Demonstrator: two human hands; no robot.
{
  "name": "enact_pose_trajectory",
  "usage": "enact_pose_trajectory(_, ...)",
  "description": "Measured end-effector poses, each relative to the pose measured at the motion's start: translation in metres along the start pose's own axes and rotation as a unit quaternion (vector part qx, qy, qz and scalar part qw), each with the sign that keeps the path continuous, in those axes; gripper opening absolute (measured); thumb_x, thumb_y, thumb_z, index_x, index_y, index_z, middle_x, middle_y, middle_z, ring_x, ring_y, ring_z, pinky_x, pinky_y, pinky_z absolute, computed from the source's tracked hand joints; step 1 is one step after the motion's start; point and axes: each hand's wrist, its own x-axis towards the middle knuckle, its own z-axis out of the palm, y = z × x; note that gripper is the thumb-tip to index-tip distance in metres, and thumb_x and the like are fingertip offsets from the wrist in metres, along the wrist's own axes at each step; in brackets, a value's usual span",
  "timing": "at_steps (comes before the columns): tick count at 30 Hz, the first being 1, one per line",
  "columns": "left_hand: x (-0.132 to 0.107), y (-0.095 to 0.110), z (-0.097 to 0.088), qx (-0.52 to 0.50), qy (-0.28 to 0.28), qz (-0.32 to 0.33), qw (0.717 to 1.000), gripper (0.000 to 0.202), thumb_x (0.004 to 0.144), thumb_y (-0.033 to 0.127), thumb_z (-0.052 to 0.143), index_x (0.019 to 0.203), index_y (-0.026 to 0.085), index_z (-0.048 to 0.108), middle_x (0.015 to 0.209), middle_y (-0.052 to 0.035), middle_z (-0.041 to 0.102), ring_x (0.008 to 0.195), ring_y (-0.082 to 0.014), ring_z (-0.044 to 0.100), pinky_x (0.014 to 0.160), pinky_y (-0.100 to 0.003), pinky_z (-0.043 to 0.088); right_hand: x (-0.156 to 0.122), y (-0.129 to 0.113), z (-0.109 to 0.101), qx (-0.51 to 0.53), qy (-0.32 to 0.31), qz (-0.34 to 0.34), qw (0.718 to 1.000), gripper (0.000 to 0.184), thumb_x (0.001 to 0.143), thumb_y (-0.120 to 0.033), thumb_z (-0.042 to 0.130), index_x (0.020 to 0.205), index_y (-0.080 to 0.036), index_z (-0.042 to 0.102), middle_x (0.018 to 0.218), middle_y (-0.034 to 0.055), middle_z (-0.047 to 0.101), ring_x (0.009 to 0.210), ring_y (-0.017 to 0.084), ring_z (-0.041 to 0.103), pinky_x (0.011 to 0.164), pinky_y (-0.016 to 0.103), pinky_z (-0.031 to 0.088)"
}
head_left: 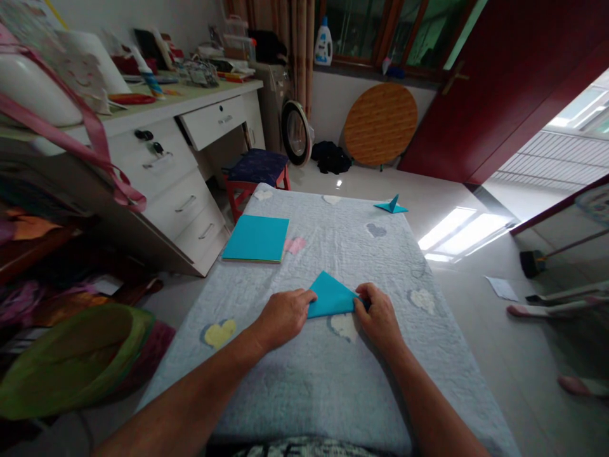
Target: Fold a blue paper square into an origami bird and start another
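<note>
A folded sheet of blue paper, roughly triangular with its peak pointing away from me, lies on the cloth-covered table. My left hand grips its left edge, thumb and fingers closed on it. At the right corner, my right hand pinches the paper between thumb and fingers. Beyond my left hand rests a square stack of blue paper. A small folded blue paper piece with an upright point stands at the table's far right corner.
The table wears a pale blue cloth with heart patterns. Left of it are a white desk with drawers, a padded stool and a green-lined bin. A round wooden board leans on the far wall beside a red door.
</note>
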Motion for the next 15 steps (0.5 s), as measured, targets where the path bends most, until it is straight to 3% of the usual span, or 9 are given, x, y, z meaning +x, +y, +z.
enact_pose_trajectory(15,0.0009,0.0022,-0.0004,0.012,0.014,-0.037,0.999,0.033,0.092,0.013,0.044,0.119,0.023,0.061,0.109,-0.0062,0.072,0.094,-0.0214,0.069,0.082,-0.030,0.049,0.0006,-0.0007,0.0015,0.015,0.004,0.029,0.999,0.016,0.085,-0.032,0.052,0.093,-0.020,0.061,0.085,0.0063,0.068,0.082,0.023,0.061,0.077,0.036,0.042)
